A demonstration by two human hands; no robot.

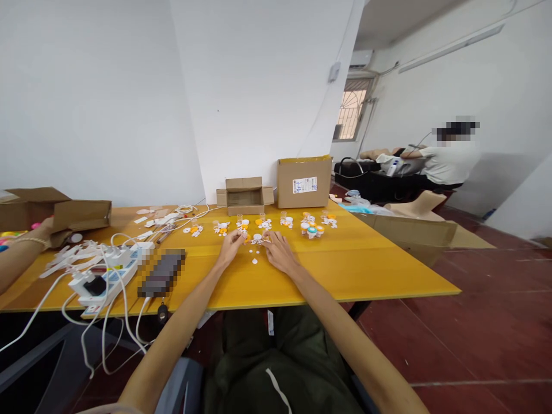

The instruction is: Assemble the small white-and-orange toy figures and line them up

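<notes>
Both hands reach forward over the yellow bench (345,270) and meet at a small group of white parts (257,237) in the middle of it. Left hand (232,244) has the fingers bent, the tips close together on a small white piece near an orange one; it seems to pinch it, but the piece is too small to be sure. Right hand (280,253) lies flat and relaxed, fingers pointing forward and a little left, the tips touching or just beside the same group; it holds nothing that I can see. The parts lie between the two hands, straight in front of the fingertips, and the left hand is nearer. One white disc (255,261) lies alone on the bench between the wrists, closer to the person.

Behind the hands a row of small vials (311,229) and caps runs left to right. Farther back stand two cardboard boxes (304,181). At the left are a power strip (103,282) with white cables and another person's arm (21,256).
</notes>
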